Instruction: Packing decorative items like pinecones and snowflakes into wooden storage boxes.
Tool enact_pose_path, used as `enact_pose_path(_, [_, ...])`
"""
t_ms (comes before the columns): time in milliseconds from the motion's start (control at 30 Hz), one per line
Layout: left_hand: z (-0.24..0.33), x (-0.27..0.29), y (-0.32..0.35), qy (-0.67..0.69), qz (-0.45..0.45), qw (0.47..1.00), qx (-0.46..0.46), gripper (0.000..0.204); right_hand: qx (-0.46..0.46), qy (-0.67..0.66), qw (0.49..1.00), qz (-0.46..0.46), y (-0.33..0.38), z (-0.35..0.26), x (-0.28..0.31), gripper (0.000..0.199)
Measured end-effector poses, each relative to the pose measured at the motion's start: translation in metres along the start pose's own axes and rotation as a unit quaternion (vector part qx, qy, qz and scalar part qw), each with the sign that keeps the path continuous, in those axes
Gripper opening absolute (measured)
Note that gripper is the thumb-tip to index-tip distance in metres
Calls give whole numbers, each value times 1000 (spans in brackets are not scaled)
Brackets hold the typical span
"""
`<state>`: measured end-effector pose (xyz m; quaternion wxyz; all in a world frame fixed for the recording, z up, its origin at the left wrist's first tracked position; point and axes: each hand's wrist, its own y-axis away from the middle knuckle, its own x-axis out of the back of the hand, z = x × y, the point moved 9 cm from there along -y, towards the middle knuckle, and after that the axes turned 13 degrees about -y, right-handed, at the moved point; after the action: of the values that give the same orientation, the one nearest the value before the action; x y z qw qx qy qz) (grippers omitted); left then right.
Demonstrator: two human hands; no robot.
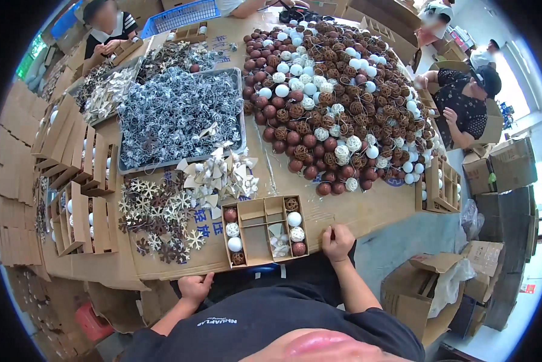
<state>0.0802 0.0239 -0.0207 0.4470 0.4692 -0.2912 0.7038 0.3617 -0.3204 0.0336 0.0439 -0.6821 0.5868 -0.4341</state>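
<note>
Both hands rest apart, holding nothing: left hand (pixel 195 286) half hidden under table edge (pixel 162 273), right hand (pixel 337 242) beside divided box (pixel 260 241).

Left hand (pixel 195 286) fingers hidden under table edge (pixel 162 271).

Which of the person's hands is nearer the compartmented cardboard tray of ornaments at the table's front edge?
Right. The right hand rests on the table edge just beside the cardboard tray, at its right end. The left hand grips the table edge lower down, clearly apart from the tray's left corner.
</note>
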Motion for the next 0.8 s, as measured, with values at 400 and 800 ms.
enact_pose_path(400, [-10, -5, 7, 31, 4, 999, 29, 55, 3, 2, 1000, -5, -2, -2, -3, 11])
enact_pose_path(800, [-10, -7, 5, 23, 27, 999, 15, 58, 2, 6, 1000, -9, 2, 2, -4, 11])
